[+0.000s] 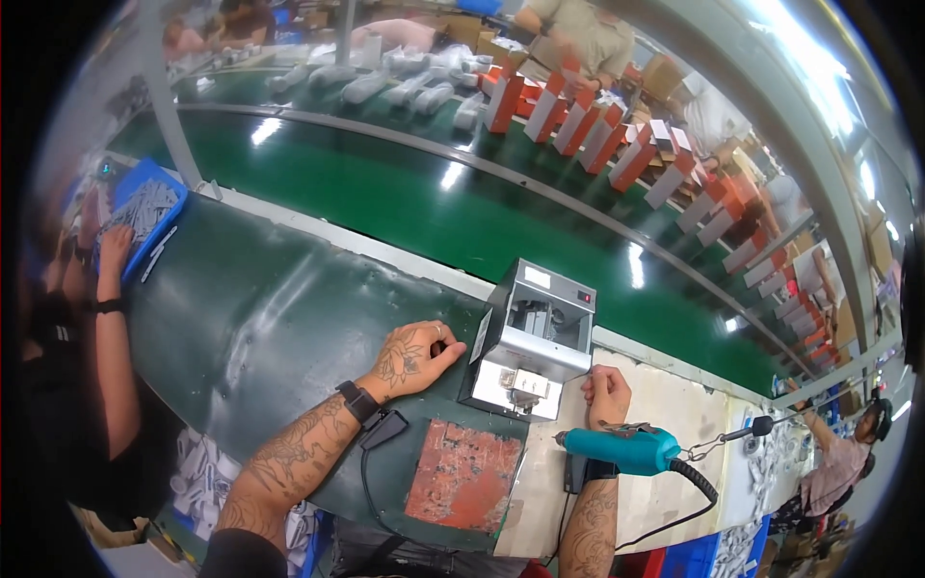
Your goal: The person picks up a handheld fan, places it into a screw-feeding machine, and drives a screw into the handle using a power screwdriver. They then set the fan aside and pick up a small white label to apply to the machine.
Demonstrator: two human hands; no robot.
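In the middle of the bench stands a silver and black screw feeder point(541, 361), with a window in its upper part and a small metal block at its front. To its left my left hand point(416, 358) hovers or rests with fingers curled; a dark spot shows inside the curl, and what it is cannot be made out. My right hand point(607, 390) is closed beside the feeder's right edge, its fingertips pressed together and their contents hidden. A teal electric screwdriver point(621, 449) hangs on its side across my right wrist, from a hook and cord, held by neither hand.
A worn red mat point(464, 476) lies before the feeder. Beyond the bench runs a green conveyor point(385, 207), with orange and white boxes point(631, 159) and wrapped items behind it. At left, a co-worker's hand point(118, 246) reaches into a blue bin point(171, 183) of grey parts.
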